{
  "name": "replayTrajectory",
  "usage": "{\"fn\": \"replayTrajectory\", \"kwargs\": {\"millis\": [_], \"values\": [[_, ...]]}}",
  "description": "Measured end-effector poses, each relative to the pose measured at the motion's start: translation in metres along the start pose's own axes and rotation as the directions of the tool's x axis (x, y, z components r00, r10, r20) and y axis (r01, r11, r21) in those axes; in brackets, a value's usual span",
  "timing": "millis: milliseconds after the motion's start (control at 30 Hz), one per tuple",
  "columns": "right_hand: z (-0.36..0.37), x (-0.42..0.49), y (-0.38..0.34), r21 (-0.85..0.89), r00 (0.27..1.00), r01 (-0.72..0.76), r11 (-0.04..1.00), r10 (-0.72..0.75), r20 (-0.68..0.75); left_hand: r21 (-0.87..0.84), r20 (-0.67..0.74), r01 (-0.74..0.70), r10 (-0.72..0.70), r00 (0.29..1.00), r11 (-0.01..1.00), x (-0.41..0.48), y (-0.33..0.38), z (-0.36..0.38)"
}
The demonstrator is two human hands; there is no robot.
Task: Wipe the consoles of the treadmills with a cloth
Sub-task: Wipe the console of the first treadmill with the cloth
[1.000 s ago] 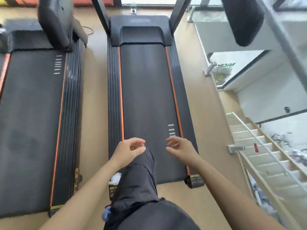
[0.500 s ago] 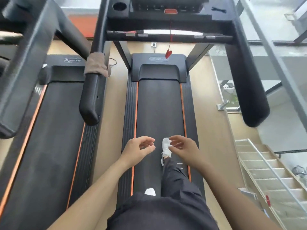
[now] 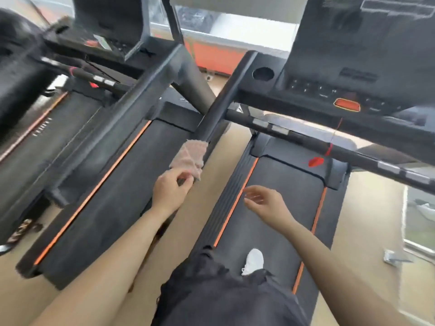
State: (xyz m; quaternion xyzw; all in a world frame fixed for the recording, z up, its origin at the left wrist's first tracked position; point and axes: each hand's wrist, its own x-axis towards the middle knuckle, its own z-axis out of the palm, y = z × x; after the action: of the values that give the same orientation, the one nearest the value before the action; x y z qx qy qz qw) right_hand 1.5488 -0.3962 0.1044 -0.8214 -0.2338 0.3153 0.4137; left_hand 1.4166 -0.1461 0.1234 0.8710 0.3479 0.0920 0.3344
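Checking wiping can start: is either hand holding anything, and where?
Left hand pinches the lower edge of the cloth draped on the handrail; right hand holds nothing.

The left hand [image 3: 170, 189] has reached up and now pinches the cloth [image 3: 189, 157] on the handrail [image 3: 221, 107].

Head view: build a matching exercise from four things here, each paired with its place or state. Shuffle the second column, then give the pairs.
1 cloth
2 right hand
3 red safety clip
4 white shoe

A on the treadmill belt
B draped over a handrail
C open, holding nothing
D dangling on a cord below the console

Pairs: 1-B, 2-C, 3-D, 4-A
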Motion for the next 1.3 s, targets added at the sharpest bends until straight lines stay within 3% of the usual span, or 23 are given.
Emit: {"fn": "replayTrajectory", "kwargs": {"millis": [200,300,400,567,700,933,1067,1167,1300], "values": [[-0.005,0.116,-0.055,-0.081,0.989,0.110,0.991,-0.101,0.107,0.062,-0.183,0.244,-0.229,0.956,0.968,0.083,-0.009,-0.001],[0.011,0.163,-0.075,-0.174,0.968,0.222,0.959,-0.196,0.155,0.103,-0.143,0.326,-0.310,0.940,0.940,0.105,-0.008,0.015],[0.030,0.197,-0.088,-0.242,0.947,0.312,0.919,-0.280,0.160,0.100,-0.132,0.333,-0.320,0.938,0.938,0.109,-0.004,0.028],[0.054,0.221,-0.088,-0.382,0.902,0.431,0.818,-0.389,0.187,-0.067,-0.230,0.257,-0.266,0.936,0.964,0.100,-0.017,0.032],[0.057,0.230,-0.081,-0.394,0.864,0.503,0.769,-0.443,0.240,-0.226,-0.195,0.279,-0.324,0.926,0.933,0.096,-0.022,0.025],[0.017,0.243,-0.070,-0.290,0.890,0.426,0.857,-0.338,0.307,-0.299,-0.178,0.303,-0.365,0.914,0.905,0.090,-0.024,0.016],[-0.033,0.251,-0.060,-0.338,0.904,0.356,0.871,-0.229,0.362,-0.462,-0.178,0.350,-0.471,0.864,0.815,0.105,0.021,0.015],[-0.073,0.253,-0.058,-0.375,0.884,0.329,0.867,-0.143,0.445,-0.590,-0.095,0.321,-0.459,0.884,0.741,0.133,0.074,0.018],[-0.130,0.249,-0.075,-0.103,0.914,0.333,0.937,-0.294,0.282,-0.746,0.052,0.248,-0.318,0.947,0.617,0.170,0.144,0.029]]}}
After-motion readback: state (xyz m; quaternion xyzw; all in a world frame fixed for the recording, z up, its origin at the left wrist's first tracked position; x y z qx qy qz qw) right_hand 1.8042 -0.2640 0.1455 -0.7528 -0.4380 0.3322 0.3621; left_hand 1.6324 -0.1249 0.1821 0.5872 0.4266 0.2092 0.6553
